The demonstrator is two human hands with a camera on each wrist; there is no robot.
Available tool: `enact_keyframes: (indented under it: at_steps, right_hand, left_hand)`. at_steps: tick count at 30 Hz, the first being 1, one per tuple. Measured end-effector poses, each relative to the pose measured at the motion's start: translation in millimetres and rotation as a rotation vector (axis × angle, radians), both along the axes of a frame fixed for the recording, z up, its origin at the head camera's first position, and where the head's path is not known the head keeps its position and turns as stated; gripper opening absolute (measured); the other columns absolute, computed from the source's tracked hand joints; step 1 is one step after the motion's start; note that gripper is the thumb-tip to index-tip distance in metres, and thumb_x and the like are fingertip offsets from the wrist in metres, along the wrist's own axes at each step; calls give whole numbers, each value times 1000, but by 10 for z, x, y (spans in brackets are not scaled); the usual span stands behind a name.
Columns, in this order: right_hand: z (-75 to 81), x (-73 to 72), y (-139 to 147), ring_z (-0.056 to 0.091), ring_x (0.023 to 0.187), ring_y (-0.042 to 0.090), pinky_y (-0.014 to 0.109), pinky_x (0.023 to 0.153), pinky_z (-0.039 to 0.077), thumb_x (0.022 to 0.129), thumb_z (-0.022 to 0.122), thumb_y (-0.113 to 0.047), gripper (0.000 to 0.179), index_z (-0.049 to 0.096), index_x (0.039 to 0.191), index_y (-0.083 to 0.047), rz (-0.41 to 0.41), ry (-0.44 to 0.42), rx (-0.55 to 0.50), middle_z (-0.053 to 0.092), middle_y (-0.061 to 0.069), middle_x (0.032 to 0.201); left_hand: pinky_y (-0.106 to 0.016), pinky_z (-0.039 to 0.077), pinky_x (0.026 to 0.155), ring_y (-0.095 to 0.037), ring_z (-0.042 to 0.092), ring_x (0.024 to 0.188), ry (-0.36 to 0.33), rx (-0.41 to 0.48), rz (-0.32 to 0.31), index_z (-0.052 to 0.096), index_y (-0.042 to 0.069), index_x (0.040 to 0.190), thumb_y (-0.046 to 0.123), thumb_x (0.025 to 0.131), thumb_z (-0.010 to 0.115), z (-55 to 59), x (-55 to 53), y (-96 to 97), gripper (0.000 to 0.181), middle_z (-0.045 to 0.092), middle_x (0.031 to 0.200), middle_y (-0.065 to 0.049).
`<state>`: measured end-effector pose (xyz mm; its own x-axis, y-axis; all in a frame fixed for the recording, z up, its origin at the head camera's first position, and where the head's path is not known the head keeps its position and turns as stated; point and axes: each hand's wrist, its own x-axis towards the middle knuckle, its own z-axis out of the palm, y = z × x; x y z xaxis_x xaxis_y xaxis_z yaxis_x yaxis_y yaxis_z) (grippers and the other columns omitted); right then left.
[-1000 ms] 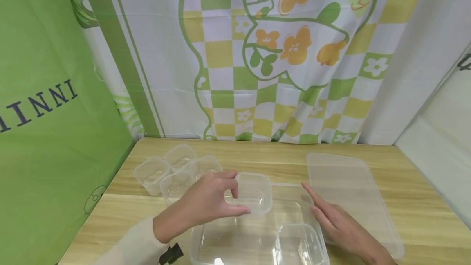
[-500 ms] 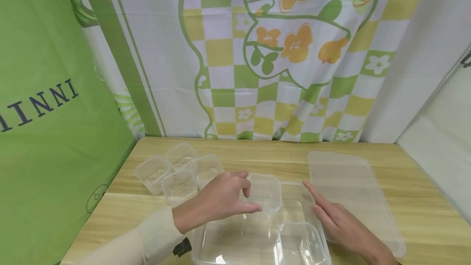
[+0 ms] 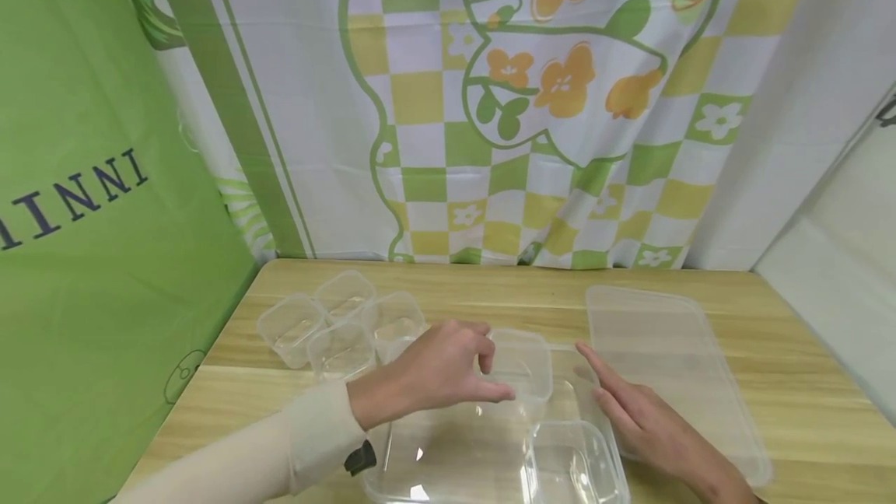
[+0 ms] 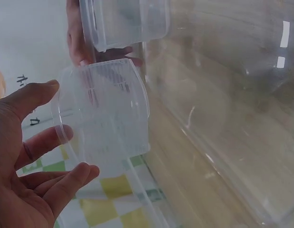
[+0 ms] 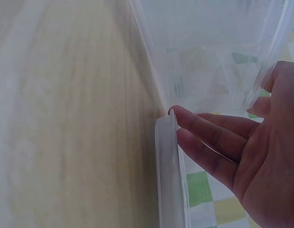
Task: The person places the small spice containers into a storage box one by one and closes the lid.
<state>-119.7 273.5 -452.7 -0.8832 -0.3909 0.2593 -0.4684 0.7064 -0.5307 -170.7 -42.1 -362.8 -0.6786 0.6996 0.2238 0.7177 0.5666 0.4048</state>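
My left hand [image 3: 437,368] pinches the rim of a small clear plastic container [image 3: 523,360] between thumb and fingers. That small container hangs tilted over the far part of a large clear plastic box [image 3: 448,449]; in the left wrist view its open rim [image 4: 59,111] faces the palm. Another small container [image 3: 570,457] sits inside the large box at its near right corner. My right hand [image 3: 647,418] lies along the right side of the large box, fingers fairly straight, fingertips [image 5: 182,116] at its wall.
Several small clear containers [image 3: 343,348] stand grouped on the wooden table [image 3: 490,286] at the back left. A large flat translucent lid [image 3: 658,348] lies on the right, beside the right hand. A patterned curtain [image 3: 476,138] hangs behind the table.
My left hand has moved right with the small container, farther over the large box. The right hand has stayed at the box's right side.
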Motion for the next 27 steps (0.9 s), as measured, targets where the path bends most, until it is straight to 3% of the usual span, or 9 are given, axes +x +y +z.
enact_keyframes:
  at_steps: [1,4,7,8,14,16,20,23,27]
  right_hand:
    - [-1,1,-1,55,93,5,37,98,53,110,50,-13,61,26,164,-27,-3,2,3,61,-8,97]
    - [-2,5,-2,55,91,5,36,97,53,110,50,-13,61,26,164,-27,-7,-1,3,54,-15,86]
    - [2,9,-3,54,89,6,36,97,53,110,49,-13,60,27,164,-24,-7,-7,4,30,-21,73]
    - [4,10,-4,54,89,6,36,97,53,110,49,-13,59,27,164,-23,-6,-8,3,28,-22,73]
    - [16,14,-8,54,90,6,38,97,53,110,49,-15,58,28,164,-23,-7,-12,6,31,-21,74]
    - [18,13,-7,54,91,6,38,97,53,110,49,-14,58,29,164,-23,-10,-14,4,44,-20,81]
    - [23,10,-7,53,83,0,34,91,53,111,48,-14,58,27,164,-22,-6,-28,-3,41,-22,76]
    - [24,7,-6,44,67,-3,30,82,50,111,46,-14,58,25,165,-23,9,-46,-21,23,-25,67]
    - [21,6,-9,49,73,-1,30,78,48,111,46,-14,58,26,165,-23,13,-45,-29,24,-26,68]
  left_hand:
    - [-16,39,49,-5,43,55,-11,-9,-5,58,19,64,43,79,88,-15,-3,17,41,57,75,8]
    - [-15,40,51,-2,43,56,-12,-30,-12,59,19,63,45,79,88,-66,-15,69,43,54,74,9]
    - [-15,42,53,-3,47,58,-11,-51,0,58,19,62,46,79,88,-120,-28,113,44,53,73,10]
    - [-15,42,53,-3,47,58,-14,-59,4,58,20,61,46,79,88,-141,-33,126,44,52,73,11]
    - [-14,41,52,-3,46,58,-5,-111,19,56,20,62,47,79,87,-208,-35,180,45,48,70,12]
    - [-14,40,52,-3,45,58,5,-122,17,56,20,61,46,79,88,-208,-32,195,45,48,69,12]
    - [-13,43,57,-4,58,68,57,-159,1,55,20,61,48,79,87,-215,-22,216,46,48,66,14]
    - [-13,42,57,-3,59,69,94,-190,-14,54,20,61,49,79,87,-223,-4,229,47,49,65,15]
    - [-14,40,52,-3,50,60,114,-236,-13,55,20,62,51,81,85,-234,18,248,47,53,67,13]
